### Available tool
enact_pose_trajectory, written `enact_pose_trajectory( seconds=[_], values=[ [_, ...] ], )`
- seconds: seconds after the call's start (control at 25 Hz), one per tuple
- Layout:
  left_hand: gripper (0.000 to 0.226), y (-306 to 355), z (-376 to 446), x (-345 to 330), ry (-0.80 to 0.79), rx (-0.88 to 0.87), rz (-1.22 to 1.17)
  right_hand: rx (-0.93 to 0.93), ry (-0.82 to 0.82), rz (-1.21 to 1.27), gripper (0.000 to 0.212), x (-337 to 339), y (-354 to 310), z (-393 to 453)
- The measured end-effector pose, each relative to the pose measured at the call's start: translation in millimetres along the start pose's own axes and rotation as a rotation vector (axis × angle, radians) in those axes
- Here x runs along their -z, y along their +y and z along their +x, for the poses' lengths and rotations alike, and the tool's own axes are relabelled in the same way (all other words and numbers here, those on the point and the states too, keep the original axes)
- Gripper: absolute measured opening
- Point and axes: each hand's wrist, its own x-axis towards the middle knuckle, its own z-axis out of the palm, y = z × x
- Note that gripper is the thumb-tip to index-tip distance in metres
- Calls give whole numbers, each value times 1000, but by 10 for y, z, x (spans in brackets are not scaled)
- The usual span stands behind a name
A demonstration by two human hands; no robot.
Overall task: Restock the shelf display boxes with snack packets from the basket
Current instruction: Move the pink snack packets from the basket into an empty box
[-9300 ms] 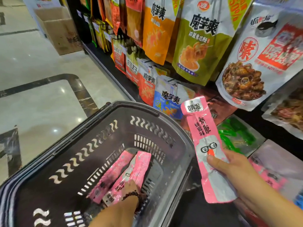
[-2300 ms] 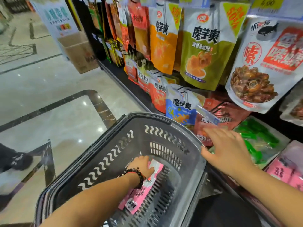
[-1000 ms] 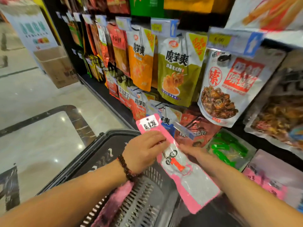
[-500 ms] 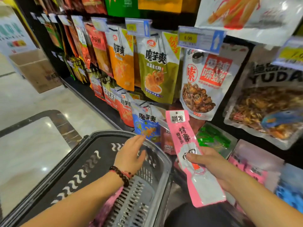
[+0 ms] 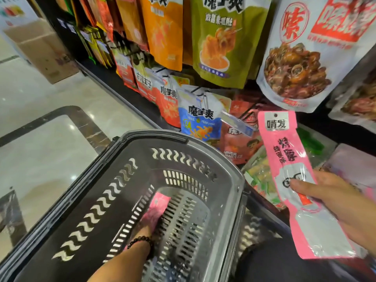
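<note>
A shop shelf (image 5: 122, 82) full of hanging snack bags. The right hand (image 5: 333, 198) pinches one pink packet (image 5: 284, 151) near the shelf. The left hand (image 5: 145, 228), down in the basket (image 5: 234, 180), touches another packet (image 5: 157, 206); its grip is hidden. Grab it gently by one end.

Shelf (image 5: 114, 82): black, running along the right of a pale polished floor (image 5: 50, 102). Snack pouches stand in a row on its ledge, among them a blue pouch (image 5: 200, 124) and a red pouch (image 5: 237, 143). A cardboard box (image 5: 43, 49) stands on the floor by the shelf.
</note>
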Motion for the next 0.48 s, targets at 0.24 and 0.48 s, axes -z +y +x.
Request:
enact_pose_trajectory(
  seconds=[0.24, 0.48],
  values=[
    [98, 88, -202, 124, 1, 240, -40, -42, 37, -1, 55, 123, 84, 40],
    [49, 834, -588, 592, 9, 273, -426, -4, 52, 61, 29, 113, 92, 146]
  ],
)
